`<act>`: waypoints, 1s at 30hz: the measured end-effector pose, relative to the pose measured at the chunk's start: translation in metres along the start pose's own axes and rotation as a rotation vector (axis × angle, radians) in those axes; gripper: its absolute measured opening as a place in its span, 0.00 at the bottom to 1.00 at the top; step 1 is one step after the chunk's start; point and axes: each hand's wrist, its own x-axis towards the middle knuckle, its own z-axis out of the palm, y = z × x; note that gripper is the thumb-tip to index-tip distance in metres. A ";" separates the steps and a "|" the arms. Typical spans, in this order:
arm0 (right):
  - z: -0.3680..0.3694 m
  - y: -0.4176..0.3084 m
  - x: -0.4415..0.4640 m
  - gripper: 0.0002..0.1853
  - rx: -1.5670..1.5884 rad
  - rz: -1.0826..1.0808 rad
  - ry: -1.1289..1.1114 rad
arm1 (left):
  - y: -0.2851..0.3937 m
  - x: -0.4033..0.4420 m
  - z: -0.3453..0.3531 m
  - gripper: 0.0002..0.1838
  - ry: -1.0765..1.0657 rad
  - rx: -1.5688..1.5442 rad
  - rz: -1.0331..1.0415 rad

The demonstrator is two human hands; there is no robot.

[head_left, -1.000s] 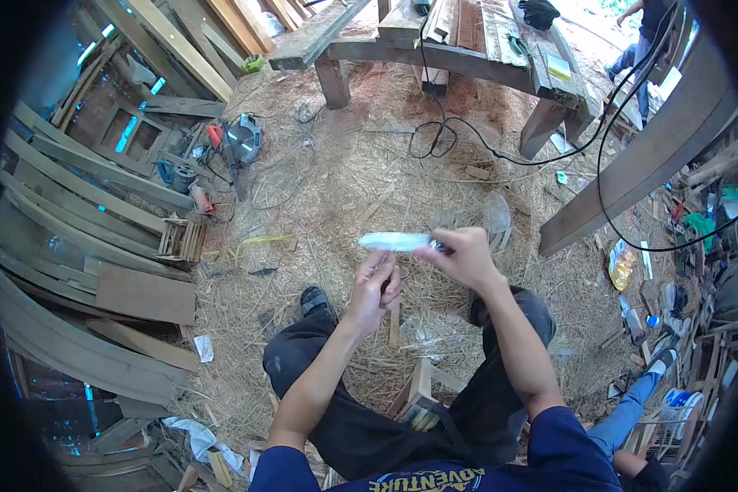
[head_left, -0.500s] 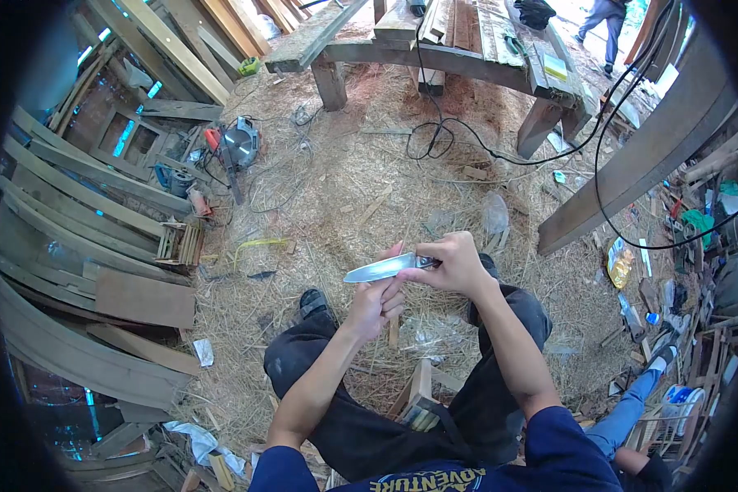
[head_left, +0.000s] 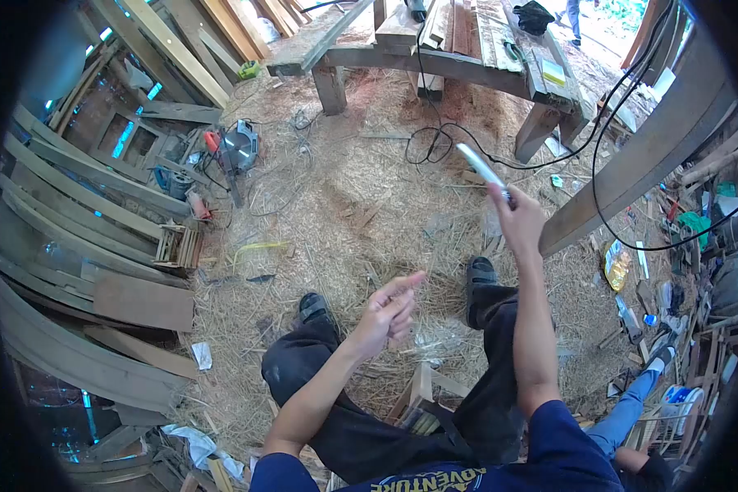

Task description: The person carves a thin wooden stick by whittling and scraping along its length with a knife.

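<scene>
up and away from the left hand (head_left: pixel 379 320) goes the knife (head_left: pixel 481 166) in the head view: half a second ago it lay across that hand's fingers, and the right hand (head_left: pixel 521 217) has since swung it out to the far right. the left hand has stayed low, near the knees. farther off, the person by the daylight (head_left: pixel 572 16) has moved nearer the top edge, leaving only the legs in sight.

the right hand is closed around the knife's dark handle, its blade slanting up and to the left over the straw-strewn floor (head_left: pixel 336 197), near the coiled black cord (head_left: pixel 430 148). nothing else touches the blade. the left hand has its index finger stretched out and the other fingers curled in; whether something small is pinched there, i cannot tell.

the moment reads as a pause between passes of the blade, with the two hands well apart. bringing them together again would call for a slow, controlled return, a steady wrist, and the edge turned away from that outstretched finger. another person's denim leg (head_left: pixel 623 410) lies at the right, well apart from the knife.
</scene>
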 end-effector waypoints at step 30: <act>0.030 -0.017 -0.057 0.14 0.514 -0.144 -0.575 | 0.008 0.027 -0.026 0.15 0.339 1.548 0.628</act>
